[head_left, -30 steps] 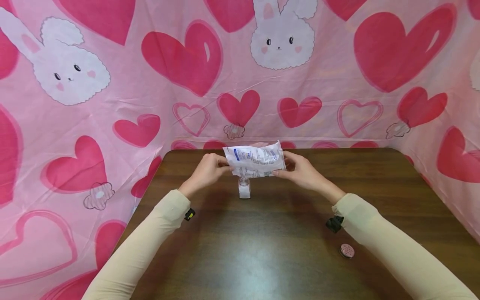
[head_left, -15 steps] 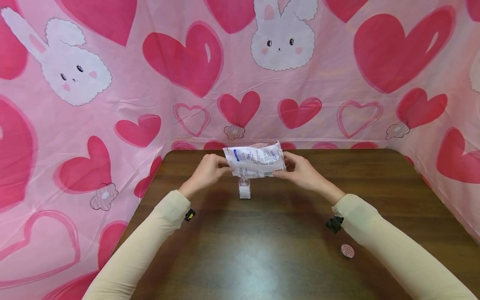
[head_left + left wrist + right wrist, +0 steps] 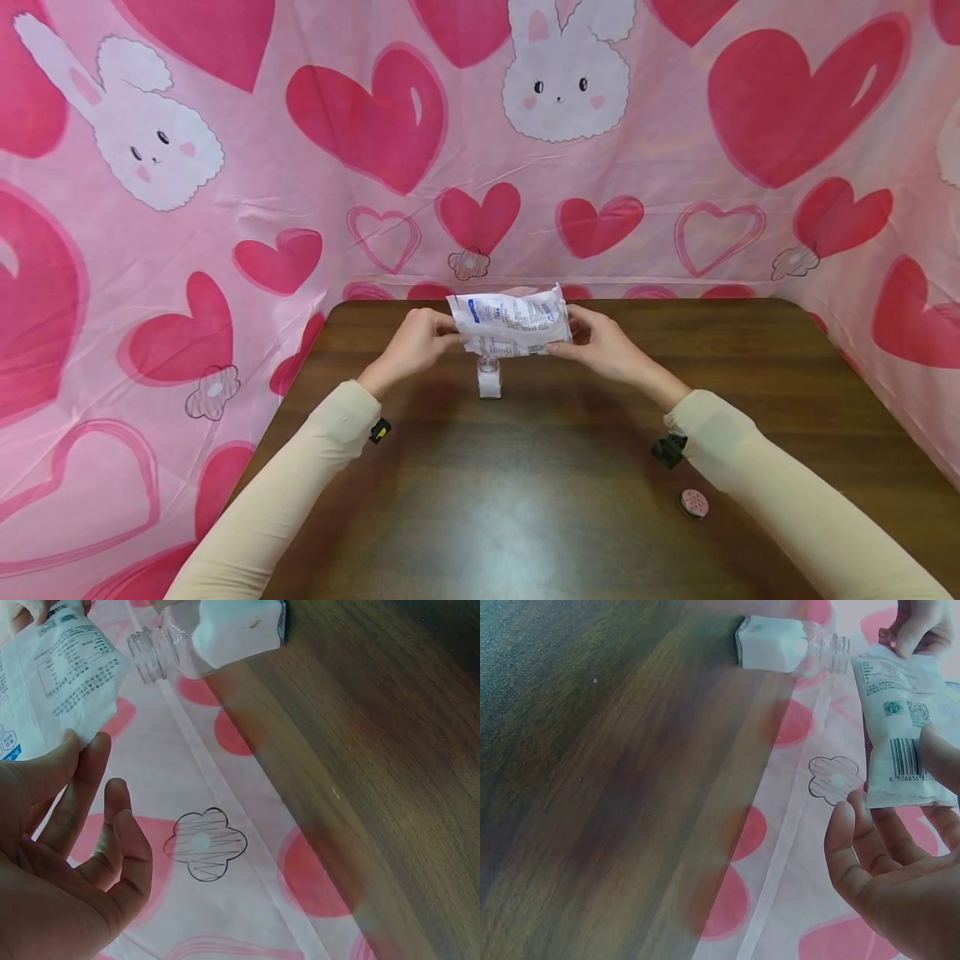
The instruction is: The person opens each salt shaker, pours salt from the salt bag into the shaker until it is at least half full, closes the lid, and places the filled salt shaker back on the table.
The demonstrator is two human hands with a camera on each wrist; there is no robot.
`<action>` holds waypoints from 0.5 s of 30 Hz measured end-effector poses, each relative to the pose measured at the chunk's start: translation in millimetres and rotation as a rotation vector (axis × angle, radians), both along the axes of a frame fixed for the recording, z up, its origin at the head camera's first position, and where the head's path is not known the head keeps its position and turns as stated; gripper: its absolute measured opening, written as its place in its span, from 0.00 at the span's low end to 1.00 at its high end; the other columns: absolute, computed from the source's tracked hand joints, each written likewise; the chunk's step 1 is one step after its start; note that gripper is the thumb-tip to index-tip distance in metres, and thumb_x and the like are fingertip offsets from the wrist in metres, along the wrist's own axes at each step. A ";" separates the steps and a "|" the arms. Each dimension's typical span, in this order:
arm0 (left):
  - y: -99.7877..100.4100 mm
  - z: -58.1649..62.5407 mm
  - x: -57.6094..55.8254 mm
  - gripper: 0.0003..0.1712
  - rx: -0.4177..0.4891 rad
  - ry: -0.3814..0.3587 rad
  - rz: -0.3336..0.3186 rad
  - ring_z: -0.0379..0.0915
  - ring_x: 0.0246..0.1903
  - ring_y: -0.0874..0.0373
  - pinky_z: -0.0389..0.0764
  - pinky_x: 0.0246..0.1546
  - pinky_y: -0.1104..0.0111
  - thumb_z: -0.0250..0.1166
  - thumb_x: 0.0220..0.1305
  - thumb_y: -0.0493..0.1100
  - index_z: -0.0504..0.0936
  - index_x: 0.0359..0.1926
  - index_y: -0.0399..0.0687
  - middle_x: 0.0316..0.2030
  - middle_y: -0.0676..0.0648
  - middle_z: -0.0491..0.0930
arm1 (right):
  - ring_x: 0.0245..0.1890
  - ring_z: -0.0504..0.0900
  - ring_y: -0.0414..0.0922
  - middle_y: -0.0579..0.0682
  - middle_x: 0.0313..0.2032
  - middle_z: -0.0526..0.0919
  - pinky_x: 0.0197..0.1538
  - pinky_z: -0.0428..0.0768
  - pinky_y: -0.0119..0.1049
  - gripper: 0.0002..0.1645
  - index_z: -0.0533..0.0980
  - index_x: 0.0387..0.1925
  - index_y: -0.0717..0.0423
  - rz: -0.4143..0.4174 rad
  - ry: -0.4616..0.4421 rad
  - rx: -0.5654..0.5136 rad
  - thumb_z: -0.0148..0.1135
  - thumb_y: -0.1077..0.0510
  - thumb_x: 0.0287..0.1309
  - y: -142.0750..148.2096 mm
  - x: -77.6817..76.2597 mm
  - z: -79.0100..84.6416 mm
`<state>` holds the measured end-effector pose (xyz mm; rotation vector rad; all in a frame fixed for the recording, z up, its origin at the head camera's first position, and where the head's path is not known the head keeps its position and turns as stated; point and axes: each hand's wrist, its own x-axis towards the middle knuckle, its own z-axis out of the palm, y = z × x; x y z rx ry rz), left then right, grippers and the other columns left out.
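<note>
A white printed plastic bag is held up sideways over the back half of the table. My left hand pinches its left corner between thumb and fingers, the other fingers loosely bent in the left wrist view. At the opposite end my right hand grips it, thumb on the printed face and fingers beneath. Just under the bag's lower edge stands an upright clear glass jar, uncapped, with white grainy contents filling much of it. The wrist views show a small gap between bag and threaded neck. Any flow is not visible.
A pink lid with dotted holes lies on the brown wooden table, near the right forearm. Pink cloth with hearts and rabbits hangs behind the table and along both sides.
Both hands, the bag and the jar stay practically where they were. The cloth on the left side has shifted a little to the right.
</note>
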<state>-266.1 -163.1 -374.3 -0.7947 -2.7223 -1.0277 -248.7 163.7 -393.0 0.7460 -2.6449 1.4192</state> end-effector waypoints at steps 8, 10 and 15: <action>1.1 -0.5 0.1 0.04 -0.006 0.003 -0.004 0.73 0.26 0.58 0.73 0.28 0.66 0.76 0.65 0.36 0.93 0.41 0.41 0.34 0.48 0.90 | 0.43 0.81 0.51 0.53 0.49 0.86 0.46 0.80 0.46 0.35 0.75 0.67 0.56 -0.011 -0.007 0.008 0.78 0.58 0.61 0.9 2.8 -4.6; 1.4 -0.7 0.0 0.05 -0.001 -0.002 -0.007 0.73 0.26 0.57 0.73 0.28 0.66 0.76 0.65 0.36 0.93 0.42 0.41 0.35 0.48 0.90 | 0.43 0.81 0.51 0.53 0.48 0.86 0.46 0.80 0.46 0.35 0.75 0.67 0.57 -0.015 -0.005 0.007 0.78 0.58 0.61 1.0 3.6 -5.8; 1.8 -0.5 0.5 0.06 0.004 -0.014 -0.013 0.74 0.27 0.51 0.72 0.27 0.65 0.75 0.65 0.35 0.93 0.43 0.41 0.36 0.46 0.90 | 0.42 0.81 0.52 0.53 0.48 0.86 0.44 0.81 0.46 0.34 0.76 0.66 0.57 -0.014 -0.016 -0.012 0.78 0.58 0.61 0.9 3.9 -11.0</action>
